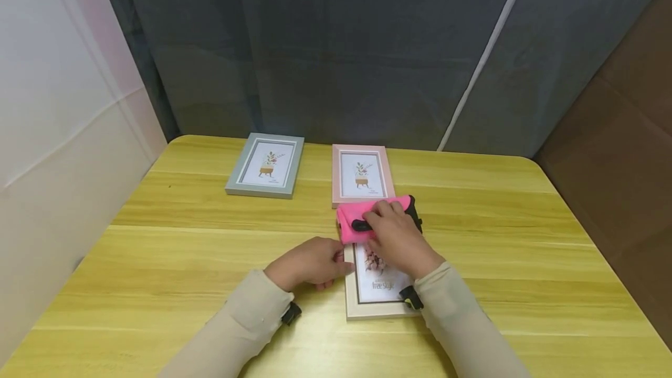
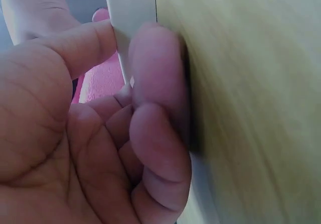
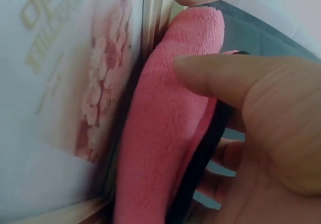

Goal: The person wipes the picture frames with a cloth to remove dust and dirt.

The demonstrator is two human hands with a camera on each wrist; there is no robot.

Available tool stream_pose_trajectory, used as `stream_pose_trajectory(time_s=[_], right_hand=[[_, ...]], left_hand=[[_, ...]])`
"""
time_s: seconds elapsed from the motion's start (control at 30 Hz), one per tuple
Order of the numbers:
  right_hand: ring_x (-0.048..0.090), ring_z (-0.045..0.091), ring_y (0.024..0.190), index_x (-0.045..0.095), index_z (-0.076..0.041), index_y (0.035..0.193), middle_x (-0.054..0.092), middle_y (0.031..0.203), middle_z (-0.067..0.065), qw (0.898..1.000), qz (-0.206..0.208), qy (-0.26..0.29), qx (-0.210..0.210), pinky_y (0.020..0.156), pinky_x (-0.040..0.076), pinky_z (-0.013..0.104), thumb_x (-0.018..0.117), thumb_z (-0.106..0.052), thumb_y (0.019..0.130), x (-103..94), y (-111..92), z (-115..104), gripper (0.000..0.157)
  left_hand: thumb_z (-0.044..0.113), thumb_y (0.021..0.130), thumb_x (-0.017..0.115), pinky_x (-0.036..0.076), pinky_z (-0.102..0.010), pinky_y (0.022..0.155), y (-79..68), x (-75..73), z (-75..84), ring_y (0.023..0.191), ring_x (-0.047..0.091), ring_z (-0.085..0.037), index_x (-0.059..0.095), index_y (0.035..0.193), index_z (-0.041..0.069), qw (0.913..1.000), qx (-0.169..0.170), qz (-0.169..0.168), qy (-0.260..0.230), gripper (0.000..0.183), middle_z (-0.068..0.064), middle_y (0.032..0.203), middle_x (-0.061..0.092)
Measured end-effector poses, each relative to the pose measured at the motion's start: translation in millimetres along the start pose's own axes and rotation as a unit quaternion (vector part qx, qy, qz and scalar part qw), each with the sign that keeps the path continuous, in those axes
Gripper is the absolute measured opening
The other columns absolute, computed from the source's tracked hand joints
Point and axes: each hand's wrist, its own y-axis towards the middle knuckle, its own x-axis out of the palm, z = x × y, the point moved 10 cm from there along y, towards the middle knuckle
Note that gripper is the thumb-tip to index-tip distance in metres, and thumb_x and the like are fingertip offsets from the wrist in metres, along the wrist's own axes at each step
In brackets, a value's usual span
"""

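Note:
A cream picture frame [image 1: 362, 311] with a flower print and "free style" lettering lies face up near the table's front. My left hand [image 1: 312, 261] pinches its left edge, thumb on the rim and the other fingers curled at the side and underneath. My right hand [image 1: 396, 235] grips a pink fleecy cloth [image 1: 349, 214] with black trim, over the frame's far end. In the right wrist view, the thumb presses into the pink pile [image 3: 155, 108] and the cloth lies along the frame's inner border. The cloth hides the frame's top part.
Behind the cloth lies a pink picture frame [image 1: 338, 177] with a potted-plant print, its near edge partly covered. A grey-green frame [image 1: 238, 171] with a similar print lies to its left. A dark curtain [image 1: 325, 51] hangs behind the wooden table [image 1: 173, 261].

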Motion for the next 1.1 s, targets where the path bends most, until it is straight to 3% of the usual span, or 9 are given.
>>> stream_pose_trajectory(time_s=[0.07,0.2,0.3,0.4,0.63,0.87,1.1], right_hand=[[0.048,0.027,0.104,0.064,-0.006,0.128,0.058,0.116,0.008,1.000,0.006,-0.012,-0.005,0.089,0.047,0.044,0.077,-0.013,0.086,-2.4,0,-3,0.044],[0.052,0.026,0.102,0.064,-0.011,0.131,0.061,0.117,0.006,1.000,0.005,-0.013,0.003,0.089,0.048,0.047,0.076,-0.012,0.087,-2.6,-1,-3,0.045],[0.054,0.025,0.101,0.066,-0.014,0.129,0.064,0.116,0.003,1.000,0.006,-0.016,0.013,0.087,0.048,0.048,0.075,-0.013,0.089,-2.0,0,-2,0.041],[0.057,0.024,0.099,0.069,-0.015,0.126,0.066,0.114,0.002,1.000,0.009,-0.017,0.023,0.085,0.048,0.048,0.074,-0.013,0.090,-2.7,1,-2,0.037],[0.057,0.023,0.099,0.068,-0.011,0.126,0.068,0.115,0.004,1.000,0.000,0.006,0.024,0.091,0.048,0.045,0.075,-0.010,0.089,-1.5,2,-3,0.038],[0.051,0.028,0.122,0.058,-0.008,0.138,0.058,0.135,0.010,0.998,-0.049,0.016,0.022,0.107,0.040,0.044,0.072,-0.018,0.092,4.7,2,4,0.050],[0.054,0.027,0.114,0.062,-0.009,0.134,0.061,0.128,0.008,0.999,-0.037,-0.015,0.004,0.100,0.044,0.044,0.075,-0.016,0.090,5.6,3,6,0.046]], left_hand=[[0.028,0.096,0.066,0.043,-0.031,0.050,-2.0,-1.2,1.2,0.047,0.055,-0.017,0.057,0.074,0.010,1.0000,0.001,0.003,0.007,0.030,-0.005,0.057,0.059],[0.037,0.091,0.071,0.038,-0.029,0.048,-7.9,-0.4,6.5,0.047,0.047,-0.013,0.055,0.065,0.013,0.9974,0.006,0.001,0.072,0.040,0.001,0.054,0.051],[0.046,0.085,0.075,0.034,-0.028,0.046,-13.9,3.8,9.6,0.048,0.041,-0.011,0.051,0.057,0.014,0.9912,0.006,-0.019,0.131,0.048,0.004,0.054,0.044],[0.051,0.083,0.075,0.034,-0.028,0.045,-19.4,8.5,10.6,0.047,0.041,-0.011,0.050,0.054,0.015,0.9872,-0.001,-0.043,0.154,0.052,0.004,0.053,0.044],[0.046,0.077,0.080,0.035,-0.027,0.045,-23.0,12.4,8.0,0.044,0.042,-0.010,0.052,0.056,0.014,0.9883,-0.009,-0.056,0.142,0.048,0.004,0.051,0.047],[0.033,0.082,0.075,0.043,-0.029,0.049,-19.3,12.4,5.5,0.045,0.049,-0.011,0.057,0.067,0.013,0.9933,0.010,-0.063,0.097,0.030,0.002,0.060,0.055],[0.030,0.083,0.071,0.044,-0.030,0.049,-17.6,13.7,8.0,0.044,0.049,-0.012,0.056,0.070,0.013,0.9943,0.015,-0.064,0.084,0.026,0.001,0.062,0.055]])
